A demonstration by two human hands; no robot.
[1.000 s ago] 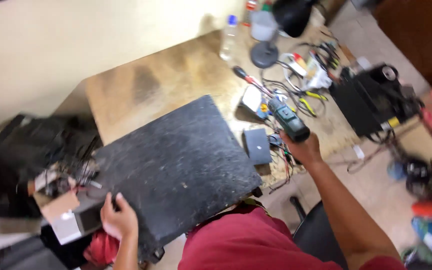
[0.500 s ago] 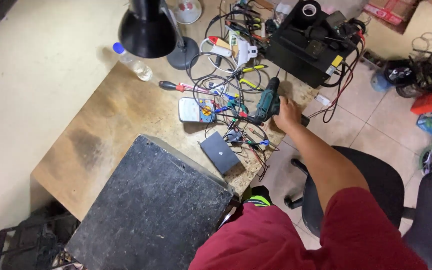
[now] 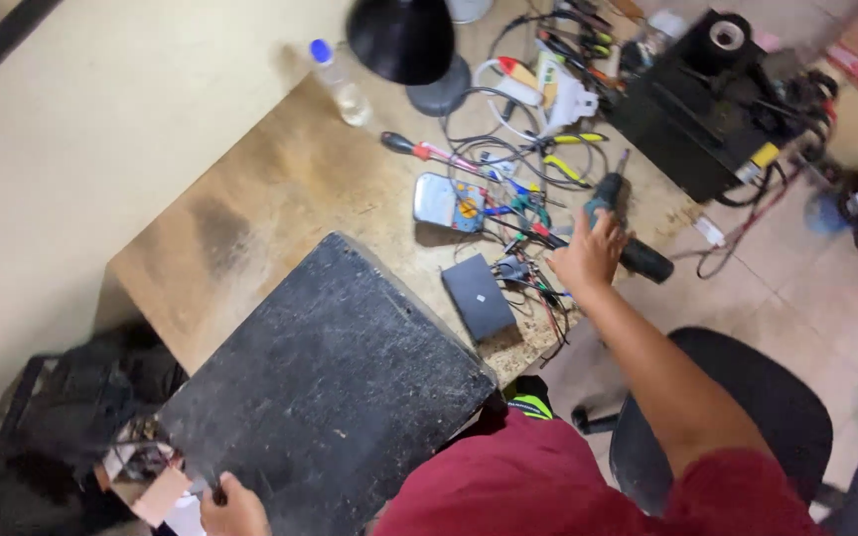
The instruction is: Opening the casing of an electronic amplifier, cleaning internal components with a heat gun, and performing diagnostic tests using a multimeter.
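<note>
On desk (image 3: 280,189), right of centre: right hand (image 3: 588,253), fingers wrapped around green-black power drill (image 3: 620,226) amid tangled wires (image 3: 508,164). At bottom edge: left hand (image 3: 235,508), fingers curled at corner of large black board (image 3: 325,387); grip unclear.

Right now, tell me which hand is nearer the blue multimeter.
Right. The right hand, its grip around the cordless drill, is just beside the multimeter; the left hand is far off at the black case's near corner.
</note>
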